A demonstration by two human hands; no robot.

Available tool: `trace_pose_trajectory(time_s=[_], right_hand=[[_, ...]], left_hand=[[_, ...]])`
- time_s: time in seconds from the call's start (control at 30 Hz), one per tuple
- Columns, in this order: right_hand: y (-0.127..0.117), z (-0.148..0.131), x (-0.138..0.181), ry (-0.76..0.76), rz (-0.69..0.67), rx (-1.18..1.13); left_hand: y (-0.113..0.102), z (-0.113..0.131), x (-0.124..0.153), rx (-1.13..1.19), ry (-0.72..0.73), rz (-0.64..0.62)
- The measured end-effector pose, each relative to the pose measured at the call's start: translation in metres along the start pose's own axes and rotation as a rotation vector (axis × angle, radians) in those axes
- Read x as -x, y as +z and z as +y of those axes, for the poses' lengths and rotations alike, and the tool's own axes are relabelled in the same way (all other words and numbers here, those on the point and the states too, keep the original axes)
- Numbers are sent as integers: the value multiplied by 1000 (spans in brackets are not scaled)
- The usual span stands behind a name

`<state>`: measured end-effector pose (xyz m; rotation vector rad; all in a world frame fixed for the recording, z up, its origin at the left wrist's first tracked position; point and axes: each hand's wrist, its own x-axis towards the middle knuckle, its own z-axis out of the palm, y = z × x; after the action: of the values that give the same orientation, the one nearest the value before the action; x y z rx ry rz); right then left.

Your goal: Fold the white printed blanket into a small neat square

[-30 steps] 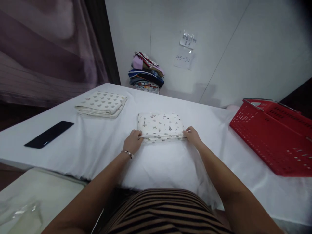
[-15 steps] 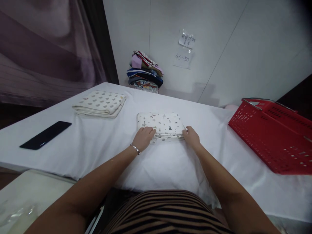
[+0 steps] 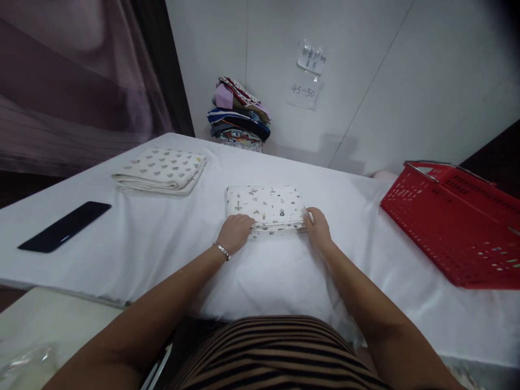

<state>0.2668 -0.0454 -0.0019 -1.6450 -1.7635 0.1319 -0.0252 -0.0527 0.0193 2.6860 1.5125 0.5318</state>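
Note:
A folded white cloth [image 3: 266, 203] with small printed figures lies in front of me, its layered edge towards my body. My left hand [image 3: 236, 232] grips the near left corner, fingers on top and thumb out of sight. At the near right corner my right hand [image 3: 317, 225] pinches the cloth's edge between thumb and fingers. Further left lies another folded cloth [image 3: 164, 170], cream with grey leaf-like prints, which neither hand touches.
Both cloths lie on a white-covered table [image 3: 170, 238]. A dark phone-like slab [image 3: 65, 226] is on the left, a red basket [image 3: 455, 227] on the right. Behind the table's far edge rises a pile of folded fabrics [image 3: 239, 116] by the wall, near paper signs [image 3: 304, 92].
Both hands stay at the cloth's near corners, and the cloth looks the same. The view has shifted slightly; little else differs.

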Motion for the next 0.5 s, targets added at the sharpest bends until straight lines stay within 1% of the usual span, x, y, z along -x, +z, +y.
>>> trace_pose_trajectory(time_s=[0.07,0.13,0.2,0.27,0.37,0.5], right_hand=[[1,-6,2,-169,35,-49],[3,-15,4,-321,-16,-78],[6,-26,7,-431,-95,-68],[10,-35,8,-484,-137,-49],[17,-43,6,-506,-147,-58],[24,-46,1,-524,-186,-87]], left_hand=[[-2,4,-4,-26,9,-5],[-2,7,-8,-44,30,-3],[0,9,-11,-56,61,9],[3,10,-14,-73,97,35],[6,11,-17,-113,132,72],[6,12,-17,-128,131,62]])
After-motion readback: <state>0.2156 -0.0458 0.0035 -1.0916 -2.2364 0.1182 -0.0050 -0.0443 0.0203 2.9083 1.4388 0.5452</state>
